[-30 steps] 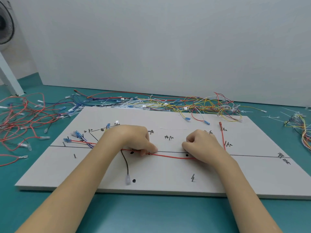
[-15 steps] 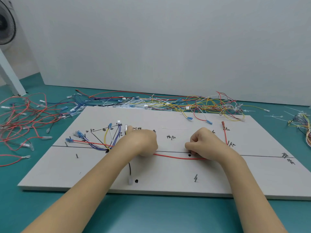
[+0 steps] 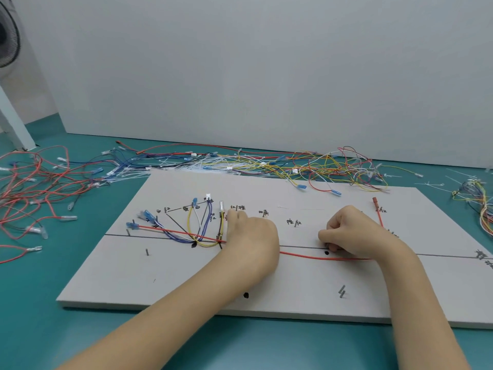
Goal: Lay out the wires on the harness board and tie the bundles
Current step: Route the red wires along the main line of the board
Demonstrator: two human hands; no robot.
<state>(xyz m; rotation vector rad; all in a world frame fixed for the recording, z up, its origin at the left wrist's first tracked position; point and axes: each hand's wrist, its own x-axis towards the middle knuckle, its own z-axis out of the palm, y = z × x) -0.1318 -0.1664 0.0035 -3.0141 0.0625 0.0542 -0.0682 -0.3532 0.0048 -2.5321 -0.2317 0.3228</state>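
Observation:
The white harness board lies on the teal table, marked with a black line and handwritten labels. A red wire runs along that line from a blue terminal at the left, under both hands, then bends up to a red terminal at the right. My left hand lies curled over the red wire, just right of a fan of blue, yellow, white and black wires; its forefinger reaches up beside a clear terminal. My right hand, in a fist, pinches the red wire near a black dot.
Loose wires and white cable ties lie heaped along the board's far edge. A tangle of red wires spreads at the left, and a coloured bundle sits at the right. A white wall panel stands behind, a fan at the top left.
My left hand has slid right along the line, uncovering the fan of coloured wires, and its forefinger now reaches up to the clear terminal. My right hand has stayed on the red wire.

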